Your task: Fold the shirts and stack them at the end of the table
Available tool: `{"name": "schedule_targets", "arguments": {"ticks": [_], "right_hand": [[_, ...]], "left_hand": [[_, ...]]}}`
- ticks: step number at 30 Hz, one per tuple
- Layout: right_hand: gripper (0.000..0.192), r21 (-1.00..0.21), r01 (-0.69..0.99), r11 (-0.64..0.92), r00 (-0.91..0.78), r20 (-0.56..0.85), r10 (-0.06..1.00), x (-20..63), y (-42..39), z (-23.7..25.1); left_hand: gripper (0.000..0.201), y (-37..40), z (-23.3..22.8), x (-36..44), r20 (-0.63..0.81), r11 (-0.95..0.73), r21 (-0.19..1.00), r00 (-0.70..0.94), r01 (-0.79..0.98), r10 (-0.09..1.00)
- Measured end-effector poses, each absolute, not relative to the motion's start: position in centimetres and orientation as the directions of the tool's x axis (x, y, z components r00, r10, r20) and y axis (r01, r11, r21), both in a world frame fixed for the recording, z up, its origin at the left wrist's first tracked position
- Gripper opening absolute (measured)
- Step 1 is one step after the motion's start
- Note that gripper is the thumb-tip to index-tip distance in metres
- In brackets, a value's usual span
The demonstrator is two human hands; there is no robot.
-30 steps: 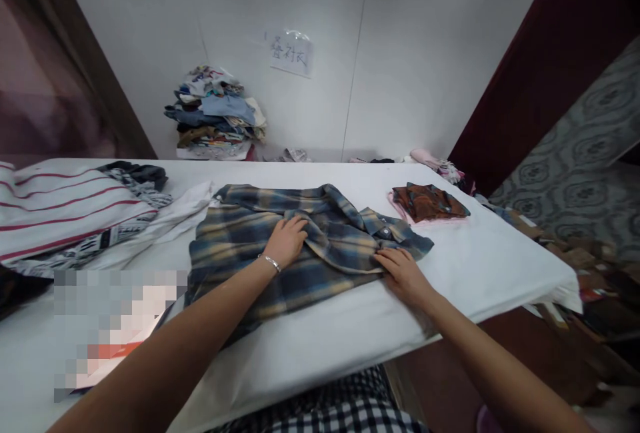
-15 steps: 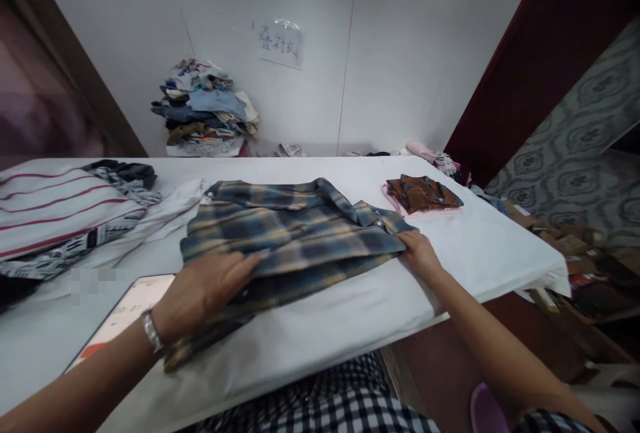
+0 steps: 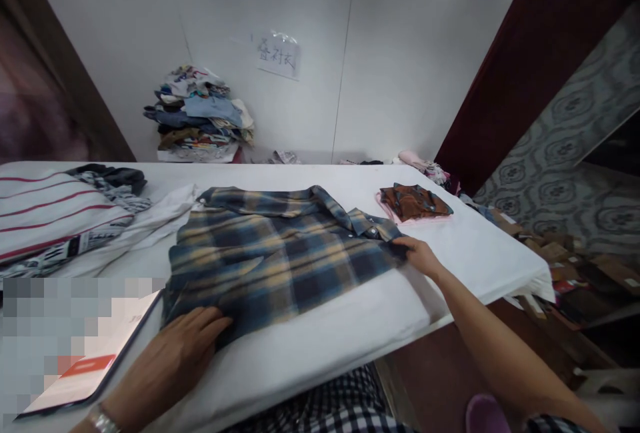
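A blue, grey and yellow plaid shirt (image 3: 295,253) lies on the white table, its collar at the far side and a cuff with buttons folded in at the right. At its near left corner is my left hand (image 3: 183,340), fingers together and bent over the fabric; the thumb is hidden. My right hand (image 3: 421,258) pinches the shirt's right edge beside the cuff. Most of the cloth lies flat, with a small crease left of the middle.
A phone (image 3: 95,366), partly pixelated, lies left of my left hand. A striped garment heap (image 3: 55,213) sits at the left. Folded brown and pink clothes (image 3: 415,203) rest beyond my right hand. A tall clothes pile (image 3: 200,116) stands against the wall below a paper sign (image 3: 277,54).
My left hand has moved down and left, from the lifted front layer to the near corner. The plaid fabric now lies flatter. My right hand stays at the right edge.
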State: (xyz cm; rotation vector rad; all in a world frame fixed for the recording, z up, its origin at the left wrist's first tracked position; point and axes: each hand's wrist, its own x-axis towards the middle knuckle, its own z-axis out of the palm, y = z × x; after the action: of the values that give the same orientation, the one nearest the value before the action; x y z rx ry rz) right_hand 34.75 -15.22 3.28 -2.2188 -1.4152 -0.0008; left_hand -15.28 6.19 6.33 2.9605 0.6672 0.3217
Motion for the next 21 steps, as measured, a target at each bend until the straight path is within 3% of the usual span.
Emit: {"name": "schedule_targets", "arguments": {"ticks": [2, 5, 10, 12, 15, 19, 21], "right_hand": [[0.045, -0.419, 0.793, -0.442, 0.561, 0.221, 0.798, 35.7, -13.6, 4.8], [0.041, -0.332, 0.757, -0.562, 0.630, 0.141, 0.764, 36.9, -9.4, 6.5], [0.048, -0.246, 0.744, -0.622, 0.643, 0.010, 0.766, 37.6, -2.5, 6.3], [0.042, -0.225, 0.729, -0.647, 0.661, -0.015, 0.750, 37.7, -1.2, 5.9], [0.030, -0.221, 0.674, -0.704, 0.727, 0.033, 0.686, 38.7, -1.2, 6.5], [0.039, -0.270, 0.531, -0.803, 0.847, 0.165, 0.505, 41.7, -3.1, 8.5], [0.039, -0.311, 0.502, -0.807, 0.865, 0.183, 0.467, 42.9, -4.3, 9.0]], "left_hand": [[0.029, 6.2, 5.3, -15.7, 0.218, -0.887, 0.129, 0.860, 0.444, 0.462], [0.040, 6.3, 4.4, -15.9, 0.246, -0.876, 0.107, 0.841, 0.471, 0.482], [0.035, 6.7, 3.4, -16.0, 0.269, -0.875, 0.089, 0.834, 0.476, 0.482], [0.033, 7.0, 2.8, -16.3, 0.270, -0.875, 0.098, 0.833, 0.474, 0.482], [0.030, 7.8, 2.0, -16.7, 0.259, -0.865, 0.122, 0.826, 0.486, 0.501], [0.031, 9.2, 0.8, -16.6, 0.227, -0.861, 0.141, 0.830, 0.490, 0.509], [0.032, 9.6, 0.3, -16.5, 0.230, -0.859, 0.162, 0.828, 0.485, 0.511]]}}
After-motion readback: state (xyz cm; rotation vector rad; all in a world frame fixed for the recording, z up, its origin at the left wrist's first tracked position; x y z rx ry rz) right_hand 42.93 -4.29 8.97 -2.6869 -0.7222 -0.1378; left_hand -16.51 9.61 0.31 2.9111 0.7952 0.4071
